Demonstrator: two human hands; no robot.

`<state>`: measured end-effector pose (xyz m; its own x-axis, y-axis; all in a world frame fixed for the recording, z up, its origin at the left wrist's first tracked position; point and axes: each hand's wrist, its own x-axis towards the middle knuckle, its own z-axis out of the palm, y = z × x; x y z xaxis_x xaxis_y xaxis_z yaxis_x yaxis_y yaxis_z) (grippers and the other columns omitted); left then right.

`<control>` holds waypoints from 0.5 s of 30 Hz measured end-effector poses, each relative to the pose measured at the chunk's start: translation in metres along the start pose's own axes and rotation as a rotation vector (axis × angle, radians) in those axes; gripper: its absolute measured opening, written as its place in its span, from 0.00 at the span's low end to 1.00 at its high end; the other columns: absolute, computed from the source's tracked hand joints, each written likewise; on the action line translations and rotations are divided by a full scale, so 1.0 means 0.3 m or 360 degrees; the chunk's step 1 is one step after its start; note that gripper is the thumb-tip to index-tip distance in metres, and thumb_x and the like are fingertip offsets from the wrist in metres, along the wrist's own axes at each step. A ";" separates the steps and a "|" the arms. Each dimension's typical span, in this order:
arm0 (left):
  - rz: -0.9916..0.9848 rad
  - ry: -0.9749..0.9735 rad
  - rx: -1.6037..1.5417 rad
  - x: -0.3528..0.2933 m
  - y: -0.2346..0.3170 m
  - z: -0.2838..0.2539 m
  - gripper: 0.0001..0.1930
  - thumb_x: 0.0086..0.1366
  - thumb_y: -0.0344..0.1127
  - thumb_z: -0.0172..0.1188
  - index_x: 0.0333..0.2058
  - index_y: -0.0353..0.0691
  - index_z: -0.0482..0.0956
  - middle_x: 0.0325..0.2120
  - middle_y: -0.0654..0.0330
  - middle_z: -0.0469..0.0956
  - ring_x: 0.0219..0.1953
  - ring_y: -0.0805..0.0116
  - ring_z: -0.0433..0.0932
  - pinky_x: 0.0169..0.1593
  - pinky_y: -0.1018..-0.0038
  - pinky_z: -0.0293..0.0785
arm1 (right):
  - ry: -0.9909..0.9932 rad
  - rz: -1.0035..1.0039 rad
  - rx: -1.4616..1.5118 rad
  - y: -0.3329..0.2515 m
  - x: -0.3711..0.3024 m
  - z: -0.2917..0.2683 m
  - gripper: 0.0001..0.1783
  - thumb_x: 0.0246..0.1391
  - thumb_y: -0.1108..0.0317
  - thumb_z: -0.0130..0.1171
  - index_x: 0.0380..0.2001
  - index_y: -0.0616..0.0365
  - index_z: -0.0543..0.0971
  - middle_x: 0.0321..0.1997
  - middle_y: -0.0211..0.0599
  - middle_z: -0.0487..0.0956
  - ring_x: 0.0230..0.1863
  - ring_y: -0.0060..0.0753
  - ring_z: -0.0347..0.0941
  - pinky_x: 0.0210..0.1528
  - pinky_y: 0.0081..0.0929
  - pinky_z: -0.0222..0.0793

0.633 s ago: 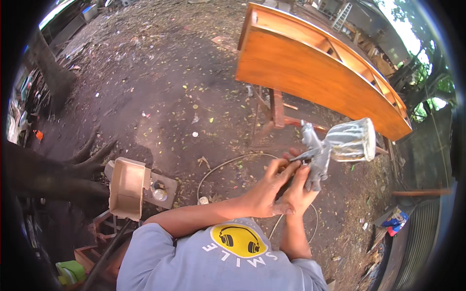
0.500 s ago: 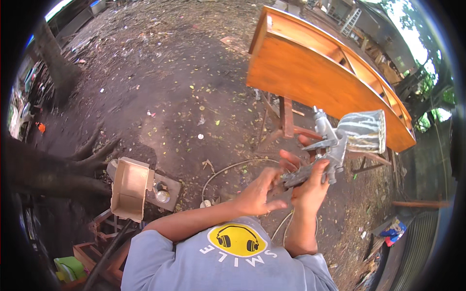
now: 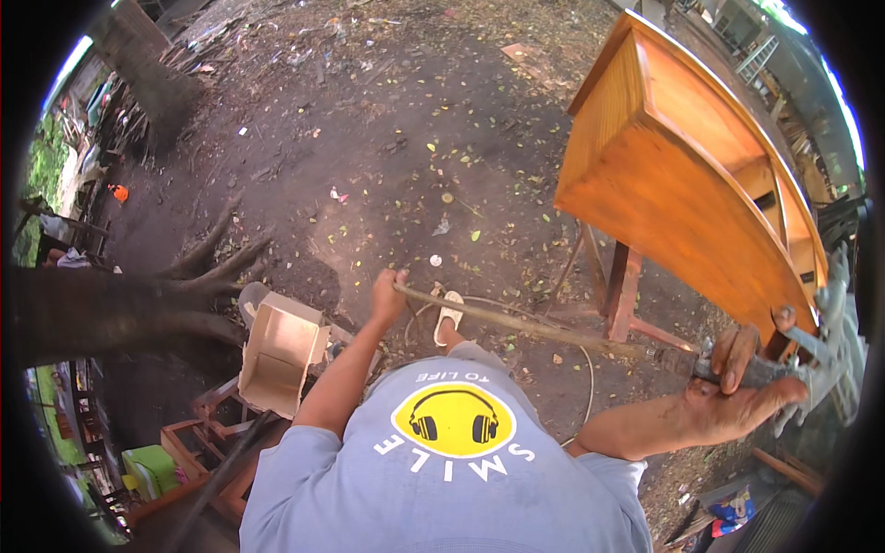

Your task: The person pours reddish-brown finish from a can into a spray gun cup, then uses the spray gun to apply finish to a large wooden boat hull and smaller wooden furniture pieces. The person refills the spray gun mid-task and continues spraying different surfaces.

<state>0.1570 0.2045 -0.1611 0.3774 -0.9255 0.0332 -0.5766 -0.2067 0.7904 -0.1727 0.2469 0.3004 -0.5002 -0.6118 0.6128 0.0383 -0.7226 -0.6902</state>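
My right hand [image 3: 742,373] is wrapped around the handle of a metal spray gun [image 3: 834,355], out at the right edge of the view. An air hose [image 3: 525,324] runs from the foot of that handle leftward across the front of me. Its other visible end is in my closed left hand [image 3: 389,297], so the length between my hands is stretched fairly straight. Beyond the gun stands an orange-brown varnished wooden cabinet [image 3: 682,221], lying on its side on a wooden trestle [image 3: 625,290]. The gun's cup is hard to make out at the blurred rim.
An open cardboard box [image 3: 279,355] is at my left, near tree roots [image 3: 207,276]. Wooden frames [image 3: 189,452] and a green container [image 3: 152,470] lie lower left. More thin hose [image 3: 591,382] loops over the dirt ground by my foot [image 3: 449,318]. Corrugated sheeting borders the lower right.
My right hand has carried the spray gun outward to the right. My left hand has left the gun's handle and moved left, now gripping the hose. The view has shifted too.
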 end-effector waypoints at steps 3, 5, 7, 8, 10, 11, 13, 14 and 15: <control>-0.0107 0.0063 -0.0330 0.309 0.081 0.035 0.20 0.71 0.46 0.52 0.27 0.34 0.76 0.21 0.51 0.74 0.24 0.55 0.71 0.32 0.61 0.67 | 0.0097 -0.0107 -0.0126 0.119 0.116 0.088 0.42 0.62 0.38 0.51 0.55 0.74 0.61 0.51 0.44 0.70 0.09 0.15 0.53 0.11 0.15 0.45; -0.0255 -0.0006 -0.0571 0.498 0.148 0.082 0.22 0.72 0.47 0.51 0.26 0.34 0.76 0.18 0.55 0.71 0.22 0.63 0.68 0.30 0.63 0.65 | 0.0108 -0.0129 -0.0174 0.195 0.195 0.138 0.41 0.62 0.39 0.51 0.54 0.74 0.62 0.51 0.44 0.70 0.10 0.15 0.52 0.12 0.15 0.46; -0.0276 -0.0113 -0.0676 0.662 0.329 0.063 0.23 0.72 0.48 0.51 0.25 0.35 0.75 0.17 0.58 0.69 0.22 0.68 0.66 0.29 0.65 0.64 | 0.0131 -0.0170 -0.0196 0.260 0.262 0.177 0.38 0.64 0.41 0.51 0.51 0.74 0.63 0.51 0.46 0.69 0.11 0.15 0.53 0.13 0.15 0.46; -0.0236 -0.0152 -0.0665 0.711 0.364 0.051 0.23 0.72 0.48 0.51 0.25 0.34 0.75 0.17 0.58 0.69 0.22 0.68 0.66 0.29 0.66 0.63 | 0.0140 -0.0199 -0.0171 0.271 0.293 0.188 0.38 0.64 0.42 0.52 0.50 0.74 0.63 0.51 0.46 0.69 0.11 0.15 0.53 0.13 0.15 0.45; -0.0141 -0.0383 -0.0644 0.846 0.424 0.115 0.24 0.72 0.49 0.52 0.24 0.33 0.75 0.17 0.59 0.69 0.23 0.70 0.65 0.28 0.67 0.62 | 0.0169 -0.0290 -0.0268 0.331 0.339 0.225 0.35 0.65 0.45 0.52 0.50 0.74 0.63 0.52 0.47 0.69 0.12 0.15 0.53 0.13 0.15 0.45; -0.0095 -0.0520 -0.0516 0.899 0.450 0.146 0.24 0.71 0.50 0.53 0.25 0.33 0.76 0.18 0.57 0.71 0.23 0.68 0.67 0.28 0.66 0.64 | 0.0181 -0.0333 -0.0315 0.365 0.364 0.245 0.33 0.65 0.47 0.52 0.50 0.73 0.63 0.52 0.48 0.68 0.13 0.15 0.53 0.13 0.15 0.45; 0.0036 -0.0799 -0.0260 0.959 0.487 0.194 0.25 0.70 0.53 0.53 0.27 0.33 0.78 0.19 0.53 0.75 0.23 0.64 0.71 0.29 0.64 0.66 | 0.0340 -0.0397 -0.0477 0.416 0.382 0.306 0.31 0.67 0.50 0.50 0.51 0.74 0.63 0.53 0.49 0.69 0.15 0.15 0.54 0.14 0.14 0.46; 0.0108 -0.0982 -0.0208 0.997 0.423 0.261 0.25 0.69 0.54 0.54 0.29 0.33 0.80 0.21 0.48 0.77 0.25 0.58 0.75 0.32 0.62 0.69 | 0.0449 -0.0427 -0.0555 0.434 0.385 0.344 0.30 0.68 0.51 0.48 0.51 0.74 0.62 0.53 0.49 0.69 0.16 0.15 0.54 0.15 0.13 0.47; 0.0193 -0.1177 -0.0149 1.048 0.358 0.334 0.26 0.68 0.55 0.54 0.31 0.34 0.82 0.23 0.44 0.79 0.27 0.53 0.78 0.35 0.60 0.71 | 0.0498 -0.0469 -0.0599 0.456 0.388 0.380 0.30 0.68 0.52 0.48 0.52 0.74 0.62 0.53 0.49 0.69 0.17 0.15 0.55 0.16 0.13 0.47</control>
<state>0.1412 -0.1406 -0.1272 -0.2886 -0.9187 -0.2696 -0.5066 -0.0924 0.8572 -0.1270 0.0402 0.3212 -0.6776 -0.2362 0.6965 -0.4238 -0.6486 -0.6323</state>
